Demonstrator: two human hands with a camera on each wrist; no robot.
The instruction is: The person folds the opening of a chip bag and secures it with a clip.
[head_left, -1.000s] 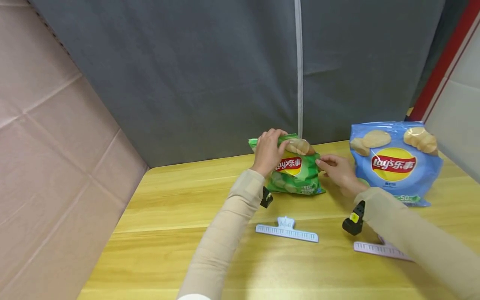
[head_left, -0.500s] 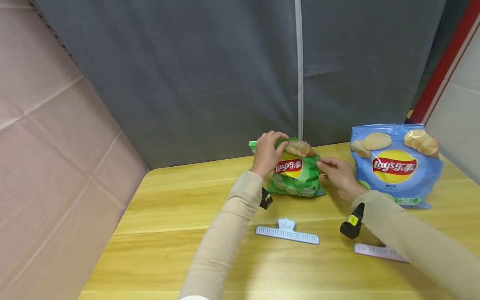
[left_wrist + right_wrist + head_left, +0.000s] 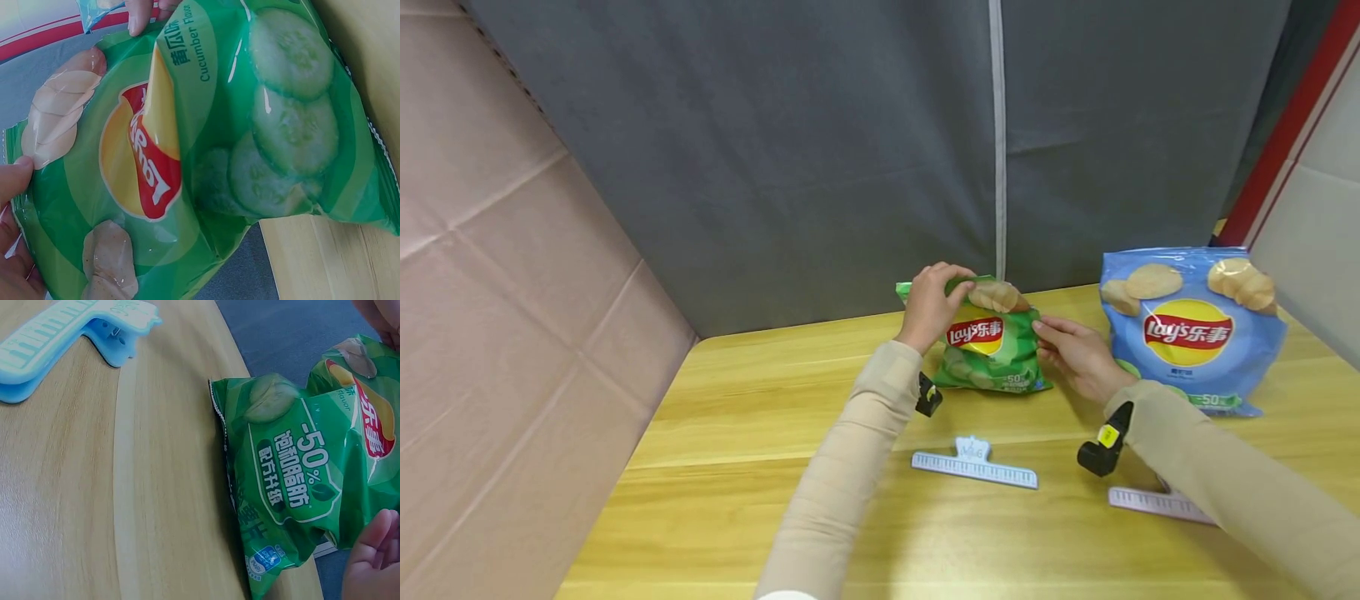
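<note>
A green bag of cucumber-flavour potato chips stands on the table with its bottom edge down. My left hand grips its top edge toward the left, thumb on the front; the fingers behind are mostly hidden. On the bag's right side, my right hand pinches the edge between thumb and fingers. The left wrist view shows the bag's front creased across the logo. In the right wrist view the bag's lower part bulges, and my right thumb lies at its side.
A larger blue chip bag stands right of my right hand. In front of the green bag lies a light-blue bag clip. A pale pink clip is partly under my right forearm. Behind the table hangs a grey curtain.
Both hands stay on the green bag with almost no movement. My left hand has shifted very slightly left, and the right hand's fingers have moved slightly at the bag's edge.
</note>
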